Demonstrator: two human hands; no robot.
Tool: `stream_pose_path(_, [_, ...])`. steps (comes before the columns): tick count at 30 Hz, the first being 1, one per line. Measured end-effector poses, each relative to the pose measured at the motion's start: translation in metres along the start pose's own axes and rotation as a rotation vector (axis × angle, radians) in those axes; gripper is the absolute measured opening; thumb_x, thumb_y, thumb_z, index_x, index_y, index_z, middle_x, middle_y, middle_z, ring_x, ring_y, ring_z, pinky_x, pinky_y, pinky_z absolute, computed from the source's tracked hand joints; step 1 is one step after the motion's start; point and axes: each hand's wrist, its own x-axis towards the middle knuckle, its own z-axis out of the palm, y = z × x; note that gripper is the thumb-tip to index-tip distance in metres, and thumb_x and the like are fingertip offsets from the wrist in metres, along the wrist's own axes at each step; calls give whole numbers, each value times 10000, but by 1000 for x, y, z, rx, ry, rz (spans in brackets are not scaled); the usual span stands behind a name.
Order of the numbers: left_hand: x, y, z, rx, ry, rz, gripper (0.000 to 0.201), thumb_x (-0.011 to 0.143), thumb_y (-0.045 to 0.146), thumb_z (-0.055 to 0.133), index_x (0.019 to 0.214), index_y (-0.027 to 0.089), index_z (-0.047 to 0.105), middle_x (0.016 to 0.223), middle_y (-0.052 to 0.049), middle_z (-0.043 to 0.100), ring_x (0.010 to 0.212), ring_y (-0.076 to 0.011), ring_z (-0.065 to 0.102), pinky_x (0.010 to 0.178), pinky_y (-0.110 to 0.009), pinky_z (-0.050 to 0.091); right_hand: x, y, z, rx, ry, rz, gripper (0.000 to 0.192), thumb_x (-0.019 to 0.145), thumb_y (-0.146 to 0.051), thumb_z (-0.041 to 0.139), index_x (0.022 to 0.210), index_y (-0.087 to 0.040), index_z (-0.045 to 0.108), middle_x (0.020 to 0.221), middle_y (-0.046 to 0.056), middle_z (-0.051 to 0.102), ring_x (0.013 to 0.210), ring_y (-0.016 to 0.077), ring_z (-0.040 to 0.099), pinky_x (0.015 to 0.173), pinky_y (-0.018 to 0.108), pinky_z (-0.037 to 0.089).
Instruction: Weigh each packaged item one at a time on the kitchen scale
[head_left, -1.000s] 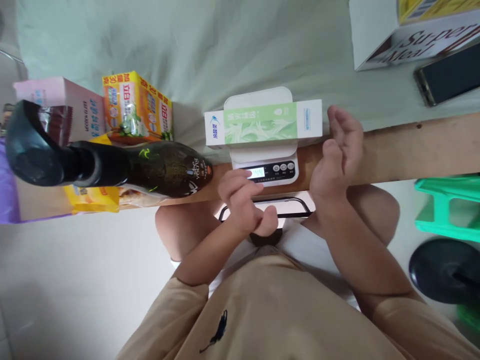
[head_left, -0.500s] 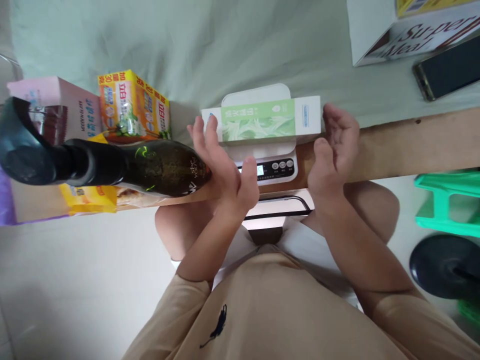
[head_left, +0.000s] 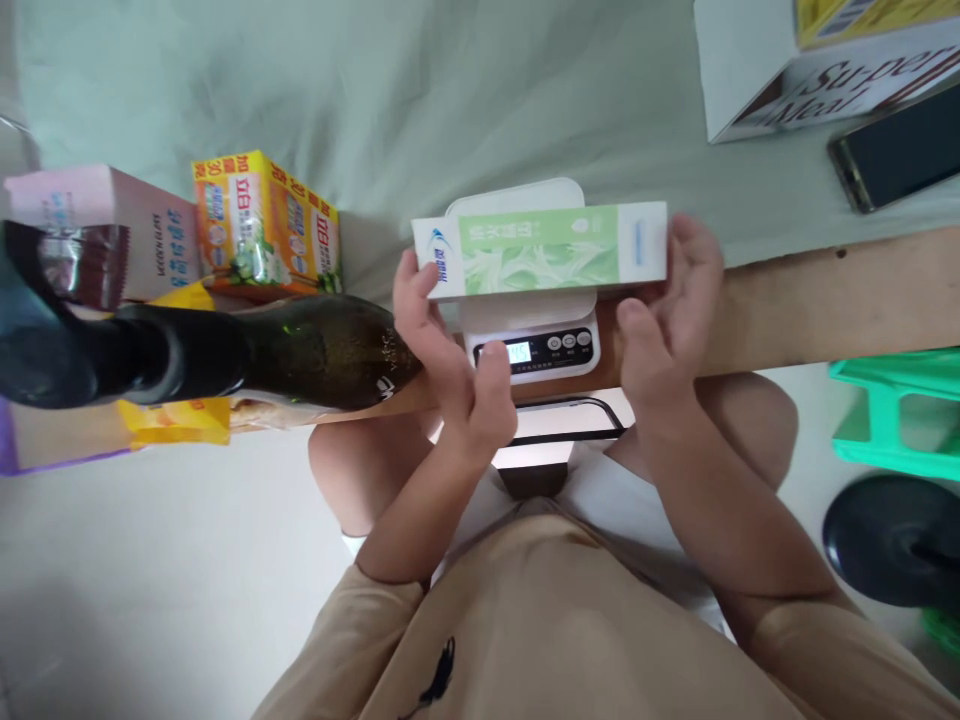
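A long white and green box [head_left: 540,250] lies across the white kitchen scale [head_left: 532,345], whose display is lit. My left hand [head_left: 450,345] grips the box's left end with the fingers curled under it. My right hand [head_left: 667,320] presses against the right end. Both hands hold the box between them over the scale platform. I cannot tell whether the box still rests on the platform.
A dark glass bottle [head_left: 225,350] lies on its side left of the scale on the wooden edge [head_left: 825,300]. A yellow box [head_left: 262,225] and a pink box [head_left: 105,230] stand behind it. A phone [head_left: 892,150] and a white carton [head_left: 817,65] sit far right. A green stool [head_left: 900,415] is below.
My left hand rose from the scale's buttons to the box's left end. My right hand closed in on the right end. The box has shifted slightly to the right.
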Motion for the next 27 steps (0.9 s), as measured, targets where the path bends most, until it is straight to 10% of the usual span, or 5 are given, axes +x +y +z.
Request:
stream_pose_path(8, [-18, 33, 2, 36, -61, 258, 771, 886, 838, 429, 1515, 405, 320, 1731, -58, 278, 1638, -343, 351, 1332, -619, 370, 32, -13, -16, 334, 271, -16, 496, 712, -411, 734, 1202, -342, 706, 1202, -2, 736, 1253, 260, 700, 1055, 515, 624])
stream_pose_path(14, [-33, 88, -3, -283, 164, 166, 339, 976, 522, 409, 1242, 372, 557, 1410, -68, 665, 1444, -269, 595, 1268, -622, 448, 112, -50, -9, 407, 136, 274, 497, 787, -81, 428, 1117, -308, 722, 1024, -39, 750, 922, 144, 762, 876, 402, 663])
stream_pose_path(17, [-45, 96, -3, -409, 192, 153, 259, 955, 581, 417, 977, 381, 580, 975, -15, 751, 1037, -231, 776, 1105, -558, 595, 162, -57, 39, 345, 115, 338, 412, 886, -66, 393, 1138, -266, 651, 930, -48, 713, 777, 97, 725, 785, 323, 667])
stream_pose_path(23, [-45, 59, -8, -461, -356, 315, 371, 870, 725, 608, 723, 404, 720, 792, 21, 756, 771, -204, 776, 861, -445, 695, 201, -73, 178, 89, -171, 464, 493, 980, -97, 369, 1437, -253, 471, 1352, -15, 666, 900, 89, 738, 884, 410, 658])
stream_pose_path(27, [-25, 49, -9, -752, -260, 580, 456, 884, 696, 663, 589, 349, 696, 786, 81, 784, 670, -114, 731, 604, -281, 636, 196, -72, 225, 5, -271, 484, 328, 994, -111, 465, 1299, -223, 505, 1271, -24, 684, 810, 53, 717, 939, 437, 654])
